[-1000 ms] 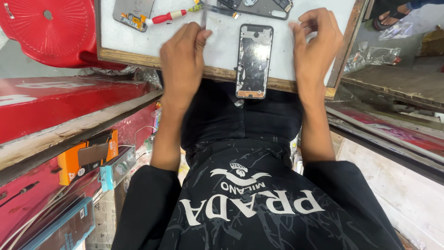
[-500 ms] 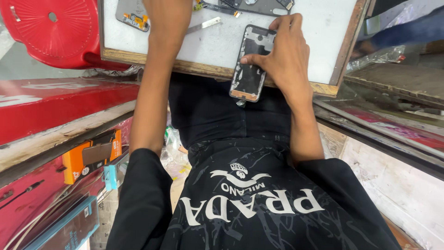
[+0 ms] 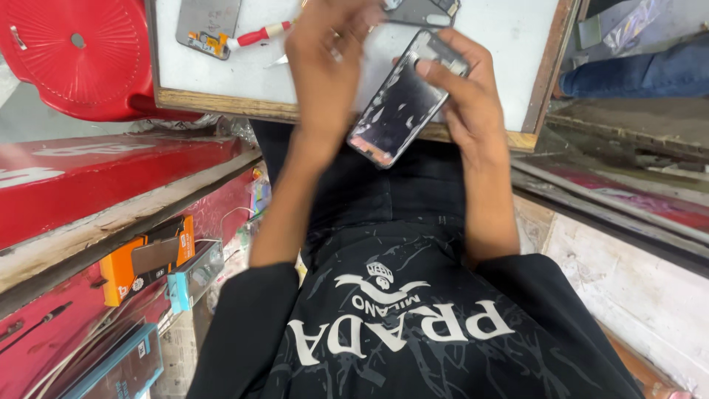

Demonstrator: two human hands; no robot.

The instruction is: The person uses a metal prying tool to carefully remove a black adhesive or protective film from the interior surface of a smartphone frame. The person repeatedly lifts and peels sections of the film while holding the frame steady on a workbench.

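Two hands over white wood-framed board (image 3: 509,44), right hand (image 3: 469,103) fingers holding phone (image 3: 402,100), left hand (image 3: 329,63) fingers blurred, grip unclear

Bare white board (image 3: 509,44) right of the phone (image 3: 402,103); screwdriver (image 3: 262,33) and panel (image 3: 207,22) crowd left.

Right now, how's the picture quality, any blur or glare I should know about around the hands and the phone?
Head view: the left hand is smeared by motion blur, fingers indistinct; the right hand is sharper, gripping the opened phone body, tilted above the white board; soft reflections streak the phone's dark surface; lighting is even daylight with faint shadows; the red stool at the corner looks bent by the wide lens.
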